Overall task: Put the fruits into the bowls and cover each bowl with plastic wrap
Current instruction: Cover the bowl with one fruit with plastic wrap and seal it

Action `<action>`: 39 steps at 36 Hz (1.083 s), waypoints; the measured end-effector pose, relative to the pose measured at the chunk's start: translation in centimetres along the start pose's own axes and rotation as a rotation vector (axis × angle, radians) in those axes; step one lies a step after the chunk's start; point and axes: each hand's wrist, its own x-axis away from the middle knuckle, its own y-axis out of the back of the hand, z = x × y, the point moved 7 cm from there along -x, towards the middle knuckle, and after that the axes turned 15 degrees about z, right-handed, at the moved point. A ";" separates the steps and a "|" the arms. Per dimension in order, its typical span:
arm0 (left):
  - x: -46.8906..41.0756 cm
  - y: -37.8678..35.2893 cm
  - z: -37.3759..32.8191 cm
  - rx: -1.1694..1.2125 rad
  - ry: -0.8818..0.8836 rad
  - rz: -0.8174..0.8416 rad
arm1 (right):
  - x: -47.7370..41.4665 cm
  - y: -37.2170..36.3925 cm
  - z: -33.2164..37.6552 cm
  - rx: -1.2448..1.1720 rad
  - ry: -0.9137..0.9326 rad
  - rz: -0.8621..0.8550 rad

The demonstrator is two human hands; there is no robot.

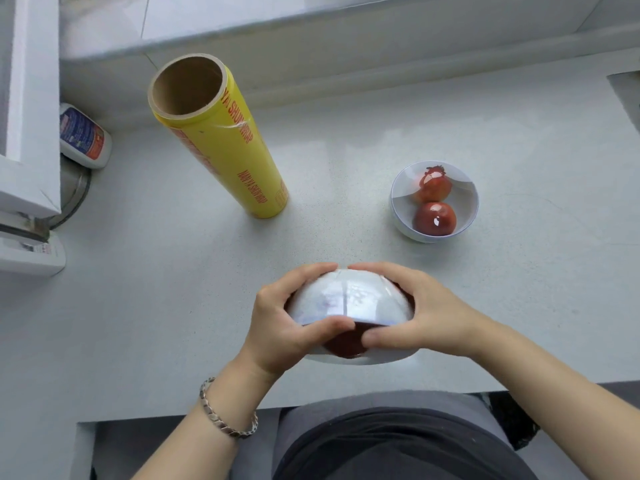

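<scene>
A white bowl (pixel 349 303) sits near the counter's front edge with shiny plastic wrap stretched over its top. A dark red fruit (pixel 346 341) shows through the wrap at its near side. My left hand (pixel 284 317) grips the bowl's left side and my right hand (pixel 412 313) grips its right side, fingers curled round the rim, thumbs on the wrap. A second white bowl (pixel 401 209) stands further back on the right, holding two red fruits (pixel 434 218). A tall yellow roll of plastic wrap (pixel 221 140) stands upright at the back left.
A white bottle with a blue and red label (pixel 85 136) lies at the far left beside a white appliance (pixel 27 98). A raised ledge (pixel 311 39) runs along the back. The counter's front edge (pixel 242 410) is just below my wrists.
</scene>
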 end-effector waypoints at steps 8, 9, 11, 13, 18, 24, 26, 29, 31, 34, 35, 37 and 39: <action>-1.4 -0.5 0.9 0.194 0.124 -0.007 | 0.2 1.0 -1.9 -0.450 0.140 -0.108; -1.6 -0.5 0.6 0.110 0.112 0.031 | 0.2 1.0 -2.1 -0.467 0.141 -0.125; -1.9 -0.8 -0.4 -0.064 0.046 0.132 | 0.3 1.1 -2.5 -0.479 0.135 -0.152; -2.0 -1.3 -0.6 -0.121 -0.011 0.218 | 0.4 1.2 -2.8 -0.478 0.138 -0.166; -2.3 -1.8 -0.4 -0.076 -0.016 0.302 | 0.7 1.3 -2.9 -0.513 0.161 -0.180; -2.5 -2.2 0.8 -0.097 0.162 0.372 | 0.6 1.0 -3.1 -0.531 0.140 -0.167; -2.3 -2.5 1.5 -0.087 0.250 0.435 | 0.5 0.9 -3.1 -0.500 0.130 -0.153; -2.5 -2.3 1.7 -0.079 0.301 0.495 | 0.5 0.7 -2.9 -0.478 0.110 -0.120; -2.8 -2.2 1.9 -0.102 0.342 0.578 | 0.4 0.5 -2.6 -0.434 0.086 -0.092; -2.9 -2.7 1.1 -0.074 0.344 0.583 | 0.0 0.4 -2.2 -0.311 0.027 -0.085; -2.8 -3.0 1.0 -0.083 0.365 0.569 | -0.1 0.5 -2.1 -0.284 0.010 -0.089; -2.4 -3.4 1.4 -0.129 0.395 0.533 | -0.2 0.8 -2.1 -0.263 -0.008 -0.092; -2.1 -3.5 1.8 -0.092 0.388 0.478 | -0.1 0.9 -2.1 -0.270 -0.017 -0.080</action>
